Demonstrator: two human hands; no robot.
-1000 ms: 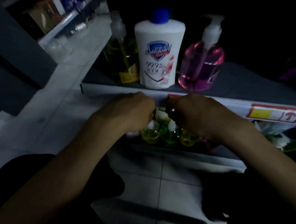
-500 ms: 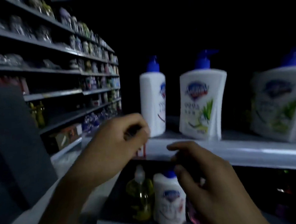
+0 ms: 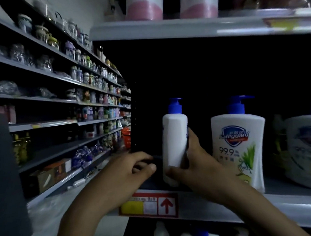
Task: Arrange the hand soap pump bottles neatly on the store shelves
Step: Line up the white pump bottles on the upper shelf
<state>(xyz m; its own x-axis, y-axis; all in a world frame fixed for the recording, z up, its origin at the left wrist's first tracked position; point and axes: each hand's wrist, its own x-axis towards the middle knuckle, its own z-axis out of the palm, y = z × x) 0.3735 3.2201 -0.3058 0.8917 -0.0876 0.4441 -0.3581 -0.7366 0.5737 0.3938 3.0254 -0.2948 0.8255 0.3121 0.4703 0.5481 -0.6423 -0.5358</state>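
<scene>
Centre frame: right hand (image 3: 197, 165) gripping the white pump bottle (image 3: 174, 134) on the shelf (image 3: 304, 202), left hand (image 3: 133, 169) curled, empty, beside.

The right hand (image 3: 197, 167) grips a slim white plastic pump bottle with a blue pump head (image 3: 175, 143), upright at the front of a grey metal shelf (image 3: 260, 206). The thumb lies across the bottle's lower front. Just left of this bottle is the left hand (image 3: 132, 170), fingers curled, not touching it. To the bottle's right stands a wider white Safeguard pump bottle with a green-leaf label (image 3: 238, 150). Below it is a red-bordered price tag (image 3: 149, 205).
</scene>
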